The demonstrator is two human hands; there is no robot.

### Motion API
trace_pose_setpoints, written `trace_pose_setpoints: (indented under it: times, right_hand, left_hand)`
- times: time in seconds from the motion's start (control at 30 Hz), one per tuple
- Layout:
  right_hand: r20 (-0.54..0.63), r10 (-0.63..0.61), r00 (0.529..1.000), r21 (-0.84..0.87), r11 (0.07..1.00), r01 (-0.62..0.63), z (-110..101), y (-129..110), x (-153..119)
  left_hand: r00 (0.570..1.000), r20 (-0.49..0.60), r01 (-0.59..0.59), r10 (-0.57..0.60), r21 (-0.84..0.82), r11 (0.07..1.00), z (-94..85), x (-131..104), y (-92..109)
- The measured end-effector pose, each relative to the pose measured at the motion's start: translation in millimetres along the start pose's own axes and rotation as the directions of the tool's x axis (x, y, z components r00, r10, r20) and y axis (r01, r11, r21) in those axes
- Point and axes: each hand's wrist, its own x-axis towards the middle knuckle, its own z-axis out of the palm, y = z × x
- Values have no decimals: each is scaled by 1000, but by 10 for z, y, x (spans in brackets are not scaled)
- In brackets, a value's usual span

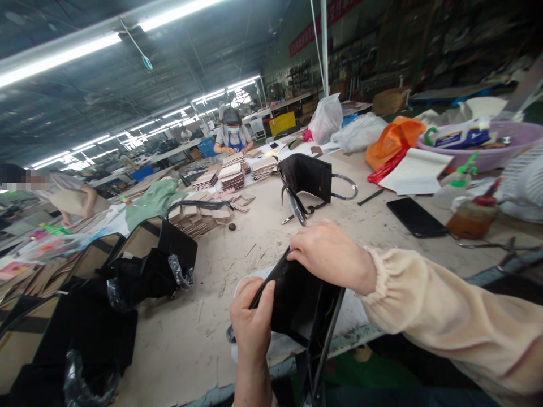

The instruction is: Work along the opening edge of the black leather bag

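A black handbag (292, 302) lies tilted at the table's front edge, its open side toward me. My left hand (253, 308) grips the left end of its rim, thumb on the inside. Farther along the same rim, my right hand (324, 254) is closed over the edge, its fingertips partly hidden. Just beyond my hands another black handbag (316, 178) stands on the table, its handle (345, 186) wrapped in clear plastic. White material (356, 311) shows beneath the bag I hold.
Several black bags (93, 305) with plastic-wrapped handles lie at left. Stacked brown pieces (195, 217) sit behind them. To the right are a phone (416, 216), a bottle of amber liquid (475, 215), a notepad (418, 171) and a purple basin (504, 147). Two co-workers are at the tables beyond.
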Motion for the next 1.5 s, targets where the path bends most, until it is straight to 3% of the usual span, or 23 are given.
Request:
trace_pose_setpoints:
  times: [0.47,0.57,0.7,0.87,1.0,1.13,1.23,1.5]
  right_hand:
    - [-43,17,999,27,1000,-16,1,6,4]
    - [-38,-45,998,63,997,47,6,40,22]
    - [6,-104,995,91,991,103,-3,99,79]
    - [-2,-80,997,92,993,80,22,124,162]
    - [-24,-79,997,130,988,81,32,127,172]
    - [-39,-54,998,159,985,60,-20,199,109]
    - [-54,-40,998,171,984,49,-63,290,42]
    - [-60,-9,998,216,976,22,-77,375,-18]
  left_hand:
    - [998,62,21,-21,6,1000,-22,2,22]
    - [995,98,13,-16,38,999,-50,23,12]
    - [973,227,-1,-45,196,981,-148,145,70]
    - [894,416,-11,-164,388,922,-214,380,281]
    - [907,402,-124,-124,538,834,-100,494,409]
    - [893,443,-268,-73,657,705,26,546,443]
    - [893,443,-295,-79,710,640,66,560,444]
    - [905,418,-264,-78,696,667,82,488,437]
